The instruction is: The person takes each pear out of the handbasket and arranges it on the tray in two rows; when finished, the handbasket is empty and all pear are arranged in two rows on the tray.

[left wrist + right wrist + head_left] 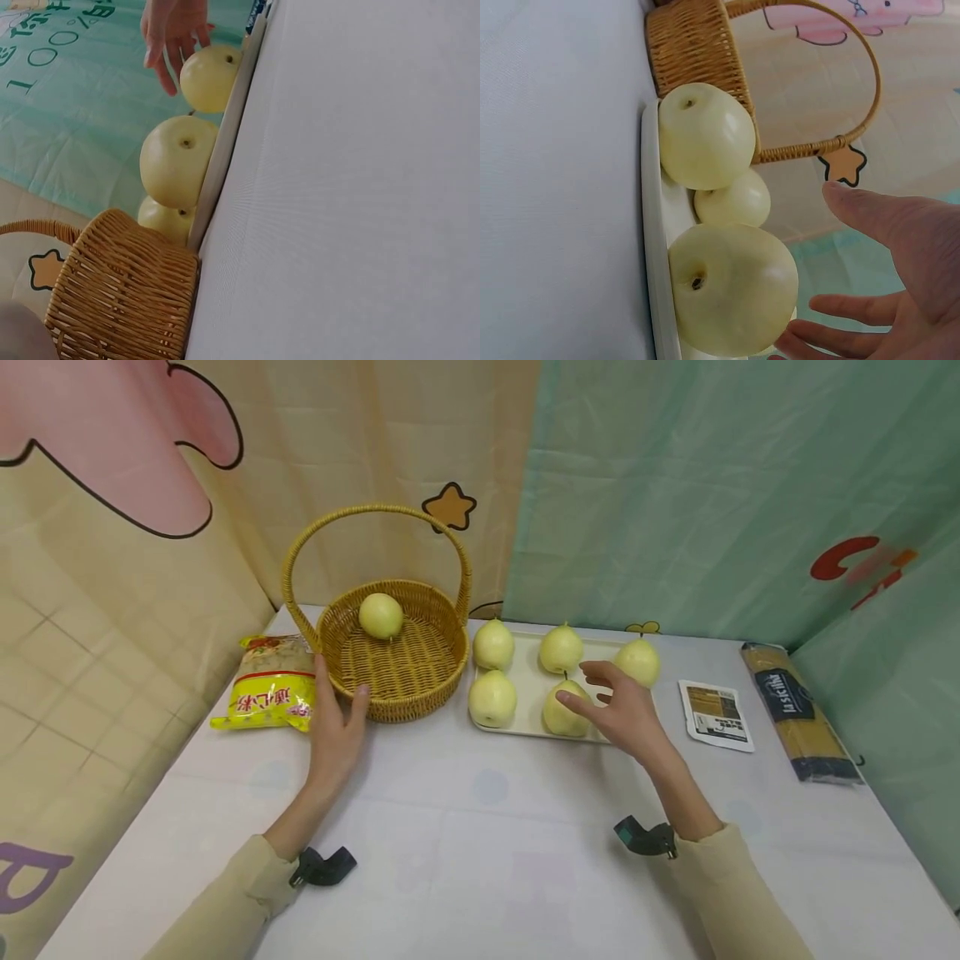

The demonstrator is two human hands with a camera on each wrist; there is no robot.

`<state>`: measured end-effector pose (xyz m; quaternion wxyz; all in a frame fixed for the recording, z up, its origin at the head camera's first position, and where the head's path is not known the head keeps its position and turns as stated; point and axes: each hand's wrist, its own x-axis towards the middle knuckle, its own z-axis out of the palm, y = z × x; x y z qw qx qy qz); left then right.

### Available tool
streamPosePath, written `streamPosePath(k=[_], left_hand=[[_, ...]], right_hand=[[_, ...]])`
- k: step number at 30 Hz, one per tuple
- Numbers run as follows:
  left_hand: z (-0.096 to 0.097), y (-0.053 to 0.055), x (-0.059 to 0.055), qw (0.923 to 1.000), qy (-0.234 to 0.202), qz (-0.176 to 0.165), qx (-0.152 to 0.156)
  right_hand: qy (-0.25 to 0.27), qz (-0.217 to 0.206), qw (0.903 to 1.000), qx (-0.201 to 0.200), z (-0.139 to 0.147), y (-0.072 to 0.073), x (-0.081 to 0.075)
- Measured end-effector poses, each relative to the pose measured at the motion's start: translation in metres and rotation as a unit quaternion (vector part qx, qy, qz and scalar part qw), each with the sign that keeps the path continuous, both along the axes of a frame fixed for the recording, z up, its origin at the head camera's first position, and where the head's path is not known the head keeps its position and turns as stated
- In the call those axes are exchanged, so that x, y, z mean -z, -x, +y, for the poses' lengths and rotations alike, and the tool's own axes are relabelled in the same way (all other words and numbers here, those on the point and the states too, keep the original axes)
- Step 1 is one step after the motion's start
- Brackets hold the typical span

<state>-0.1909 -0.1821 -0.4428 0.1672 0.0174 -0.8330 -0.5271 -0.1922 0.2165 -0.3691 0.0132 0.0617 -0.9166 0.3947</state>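
A wicker basket (397,697) with a tall arched handle stands at the back left, holding one pale yellow-green pear (381,616). My left hand (335,735) is at its front left side, fingers extended and thumb apart; whether it touches the wicker cannot be told. To the basket's right lies a white tray (528,697) bearing several pears. Over the front middle pear (564,714) reaches my right hand (628,712), thumb and fingers spread around its upper right side. In the right wrist view, a gap shows between the thumb and that pear (735,292).
A yellow food packet (276,685) lies left of the basket, close to my left hand. Right of the tray are a small flat pouch (716,715) and a long pasta packet (798,714). Curtains (675,485) hang directly behind the white table (480,860).
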Motion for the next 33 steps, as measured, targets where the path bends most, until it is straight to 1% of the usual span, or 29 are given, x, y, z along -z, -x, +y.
streamPosePath(k=[6,10,14,19,23,25,31,33], left_hand=[[0.002,-0.001,0.0,1.0,-0.001,-0.001,-0.003],[0.001,-0.001,-0.001,1.0,0.003,0.003,-0.001],[0.002,-0.001,-0.002,0.9999,0.007,0.01,0.002],[0.003,-0.003,0.001,0.9998,0.012,0.015,-0.003],[0.003,-0.002,0.002,0.9998,0.015,0.014,-0.002],[0.003,-0.002,0.002,0.9998,0.015,0.016,-0.002],[0.003,-0.003,0.001,0.9996,0.017,0.021,-0.002],[0.003,-0.003,0.0,0.9996,0.022,0.02,-0.002]], right_hand=[[0.01,0.016,0.9998,-0.008,-0.009,-0.001,0.004],[0.009,0.034,0.9994,-0.005,-0.015,-0.002,0.004],[0.007,0.056,0.9984,0.005,-0.023,0.0,0.001],[0.014,0.08,0.9967,0.006,-0.039,0.005,-0.006],[0.019,0.08,0.9966,0.002,-0.058,0.009,-0.011],[0.023,0.08,0.9965,-0.007,-0.071,0.013,-0.013],[0.058,0.088,0.9938,-0.036,-0.11,0.027,-0.016],[0.058,0.088,0.9935,-0.042,-0.123,0.032,-0.017]])
